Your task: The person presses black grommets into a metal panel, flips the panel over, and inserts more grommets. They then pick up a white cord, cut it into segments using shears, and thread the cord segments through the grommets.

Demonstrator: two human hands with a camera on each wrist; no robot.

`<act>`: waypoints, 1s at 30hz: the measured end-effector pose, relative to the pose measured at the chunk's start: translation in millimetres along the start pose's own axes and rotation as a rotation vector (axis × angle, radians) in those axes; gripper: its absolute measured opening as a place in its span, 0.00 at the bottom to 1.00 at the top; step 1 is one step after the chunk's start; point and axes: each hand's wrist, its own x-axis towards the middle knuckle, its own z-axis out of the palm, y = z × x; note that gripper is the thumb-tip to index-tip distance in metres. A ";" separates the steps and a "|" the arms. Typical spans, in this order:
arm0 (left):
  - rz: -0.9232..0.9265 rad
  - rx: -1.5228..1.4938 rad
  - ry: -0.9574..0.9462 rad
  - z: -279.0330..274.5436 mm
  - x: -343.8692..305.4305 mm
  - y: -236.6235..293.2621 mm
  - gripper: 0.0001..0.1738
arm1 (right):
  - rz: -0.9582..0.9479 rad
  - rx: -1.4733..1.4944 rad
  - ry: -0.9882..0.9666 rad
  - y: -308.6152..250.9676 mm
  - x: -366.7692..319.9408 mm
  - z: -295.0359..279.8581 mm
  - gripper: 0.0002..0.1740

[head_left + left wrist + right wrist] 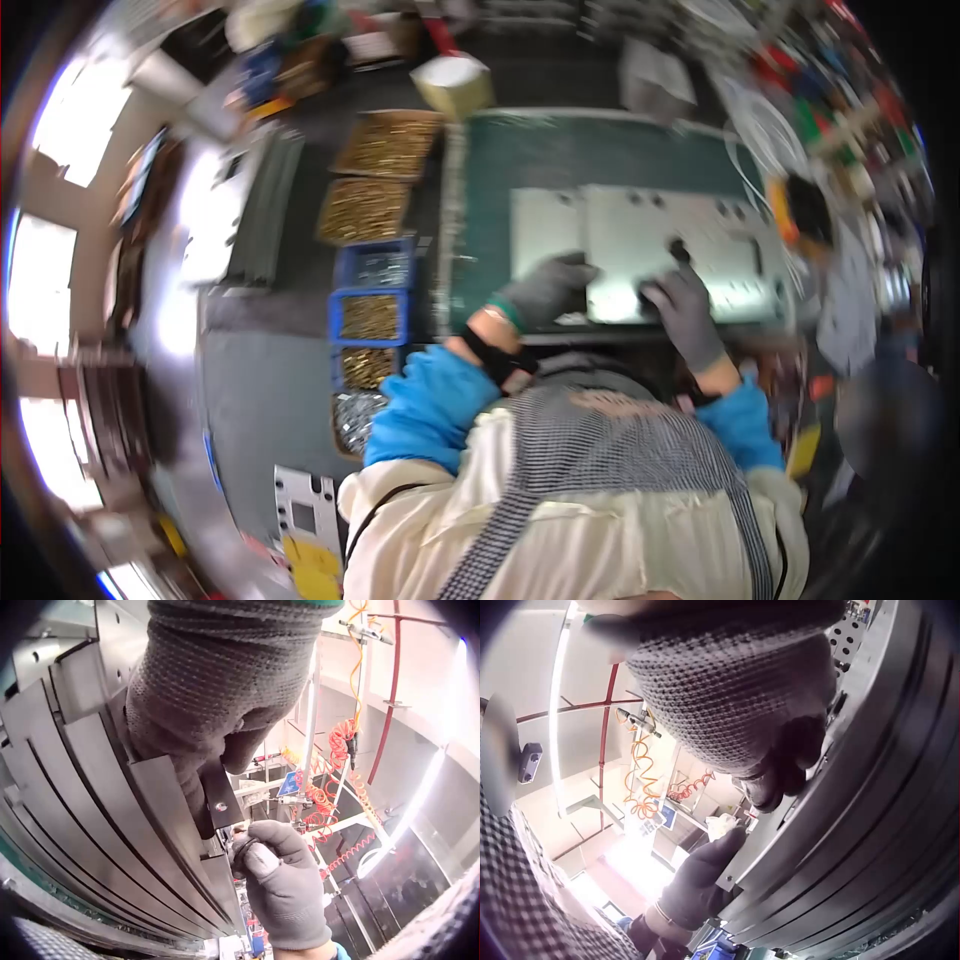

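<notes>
A shiny metal plate with holes and a slot lies in front of me, overlapping a second pale metal plate at its left. My gloved left hand grips the near left corner of the top plate, fingers curled round its bent edge. In the left wrist view that edge is a dark flange with a small round hole or fastener. Over the plate's near edge, my gloved right hand pinches a small dark part between thumb and finger; its kind cannot be told. Stacked metal panels lie underneath.
A green mat lies under the plates. At the left stand cardboard trays of brass-coloured pieces and blue bins of small parts. A pale box stands behind. White cable and an orange-and-black object are at the right.
</notes>
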 end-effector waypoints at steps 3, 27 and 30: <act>-0.011 -0.116 0.015 21.0 -11.7 -2.2 0.24 | -0.004 -0.188 0.148 6.3 -17.6 2.0 0.06; 0.118 0.476 0.074 0.7 -13.8 -7.1 0.27 | -0.148 -0.183 -0.117 9.1 -15.9 4.1 0.13; 0.005 0.178 0.120 15.2 -17.4 0.5 0.27 | -0.229 -0.081 -0.252 27.2 -5.5 -3.8 0.21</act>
